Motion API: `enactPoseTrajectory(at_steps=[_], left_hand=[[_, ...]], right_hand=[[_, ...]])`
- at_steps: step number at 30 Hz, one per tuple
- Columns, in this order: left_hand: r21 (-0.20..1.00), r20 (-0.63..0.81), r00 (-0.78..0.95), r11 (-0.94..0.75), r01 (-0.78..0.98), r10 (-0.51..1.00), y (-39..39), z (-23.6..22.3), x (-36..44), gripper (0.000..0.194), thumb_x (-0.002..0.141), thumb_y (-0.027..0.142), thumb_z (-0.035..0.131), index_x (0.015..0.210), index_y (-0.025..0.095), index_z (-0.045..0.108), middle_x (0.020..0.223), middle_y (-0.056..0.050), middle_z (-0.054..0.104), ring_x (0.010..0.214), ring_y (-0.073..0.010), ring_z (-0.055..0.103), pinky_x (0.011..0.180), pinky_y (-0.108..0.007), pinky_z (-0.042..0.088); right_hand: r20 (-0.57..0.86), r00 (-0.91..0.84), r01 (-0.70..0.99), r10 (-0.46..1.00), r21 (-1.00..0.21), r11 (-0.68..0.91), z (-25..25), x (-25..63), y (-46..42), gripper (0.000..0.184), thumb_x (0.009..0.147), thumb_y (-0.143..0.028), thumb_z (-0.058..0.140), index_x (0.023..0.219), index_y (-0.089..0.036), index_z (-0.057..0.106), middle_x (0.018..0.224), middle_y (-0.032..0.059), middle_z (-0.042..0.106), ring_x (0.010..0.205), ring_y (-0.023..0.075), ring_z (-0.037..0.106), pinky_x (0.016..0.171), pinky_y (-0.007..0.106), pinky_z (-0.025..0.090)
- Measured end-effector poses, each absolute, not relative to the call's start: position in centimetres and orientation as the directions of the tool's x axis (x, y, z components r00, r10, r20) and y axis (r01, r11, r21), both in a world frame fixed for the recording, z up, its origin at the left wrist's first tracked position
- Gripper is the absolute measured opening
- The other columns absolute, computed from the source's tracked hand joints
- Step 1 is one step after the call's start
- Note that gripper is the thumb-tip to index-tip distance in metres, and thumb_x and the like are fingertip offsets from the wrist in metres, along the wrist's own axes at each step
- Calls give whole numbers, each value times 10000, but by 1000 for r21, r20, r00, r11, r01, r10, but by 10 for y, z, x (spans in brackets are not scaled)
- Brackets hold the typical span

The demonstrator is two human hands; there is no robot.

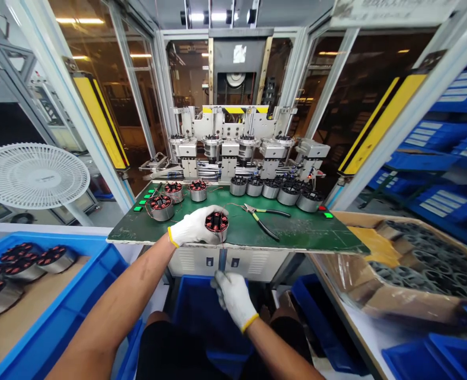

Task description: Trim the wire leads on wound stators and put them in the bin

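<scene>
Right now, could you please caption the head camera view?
A gloved left hand holds a wound motor core at a green workbench.

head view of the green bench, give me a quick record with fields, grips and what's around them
left grip: white glove, holding a stator with red windings
right grip: white glove, below the stator, fingers pinched, whatever they hold too thin to tell
bench: pliers, more stators
left side: blue crate holding stators
right side: cardboard box of dark cores
behind: press machine
</scene>
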State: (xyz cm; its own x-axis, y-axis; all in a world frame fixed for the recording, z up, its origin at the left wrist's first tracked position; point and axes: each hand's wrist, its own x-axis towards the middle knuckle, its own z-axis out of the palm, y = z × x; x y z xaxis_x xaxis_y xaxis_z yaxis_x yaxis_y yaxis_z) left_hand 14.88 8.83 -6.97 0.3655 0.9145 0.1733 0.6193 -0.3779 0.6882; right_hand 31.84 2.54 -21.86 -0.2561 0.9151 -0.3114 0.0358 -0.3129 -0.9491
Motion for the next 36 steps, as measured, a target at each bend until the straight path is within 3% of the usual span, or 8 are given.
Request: enactPoseTrajectory(at_steps=[3, 6, 9, 12, 16, 19, 32, 36], left_hand=[[605, 145, 232, -272, 748, 962, 71, -62, 144, 873, 525, 331, 771, 1324, 315, 421, 1217, -16, 589, 1082, -263, 573, 948, -390, 443], [520, 259, 20, -157, 840, 966, 54, -59, 152, 803, 599, 525, 711, 1324, 351, 410, 1313, -34, 521, 1159, -302, 522, 951, -436, 426], [465, 278, -90, -52, 884, 956, 51, -62, 173, 805, 569, 648, 678, 1279, 332, 468, 1257, -73, 556, 1121, -348, 539, 880, -470, 455], [464, 213, -76, -32, 885, 974, 59, -68, 188, 787, 564, 631, 689, 1262, 324, 495, 1180, -76, 615, 1060, -353, 582, 826, -455, 479], [483, 215, -46, -66, 873, 976, 67, -72, 189, 674, 603, 548, 694, 1218, 328, 529, 1171, -41, 644, 1059, -335, 600, 814, -416, 491], [482, 205, -22, -81, 872, 979, 67, -71, 184, 641, 598, 514, 704, 1195, 345, 541, 1136, -19, 662, 1024, -324, 622, 786, -399, 502], [507, 208, 108, -201, 838, 972, 69, -68, 175, 596, 630, 475, 675, 1193, 327, 547, 1191, 1, 637, 1069, -275, 605, 858, -366, 495], [506, 189, 105, -188, 842, 976, 70, -69, 175, 544, 658, 416, 651, 1182, 305, 559, 1174, -20, 648, 1056, -259, 615, 827, -322, 498]], right_hand=[[-235, -154, 232, 960, -953, -196, -214, 361, 14, 463, 794, -603, 476, 616, -182, 552, 434, -45, 396, 346, 96, 350, 350, 228, 282], [240, 40, 533, 970, -826, 182, -158, 401, 21, 406, 871, -523, 440, 713, -194, 617, 559, 24, 566, 543, 163, 537, 524, 266, 433], [488, -204, 630, 848, -598, 496, -99, 404, 49, 341, 932, -402, 387, 1045, -212, 646, 924, 56, 695, 843, 185, 630, 762, 277, 480], [478, -527, 680, 703, -259, 686, -73, 376, 87, 396, 929, -230, 356, 1291, -189, 509, 1250, 88, 591, 1094, 178, 564, 916, 279, 420], [316, -650, 757, 691, 188, 626, -65, 347, 112, 349, 935, -193, 304, 1122, -194, 598, 1029, 111, 636, 953, 218, 596, 795, 318, 414], [343, -713, 701, 611, 352, 620, -56, 348, 103, 365, 945, -191, 244, 1014, -173, 603, 906, 119, 608, 856, 242, 587, 688, 332, 379], [250, -548, 833, 798, 250, 494, -82, 357, 54, 298, 897, -165, 347, 1080, -182, 581, 793, 89, 630, 664, 227, 634, 530, 278, 348], [372, -629, 770, 682, 181, 611, -41, 346, 35, 426, 948, -252, 285, 1356, -207, 401, 1114, 144, 616, 751, 187, 638, 617, 272, 417]])
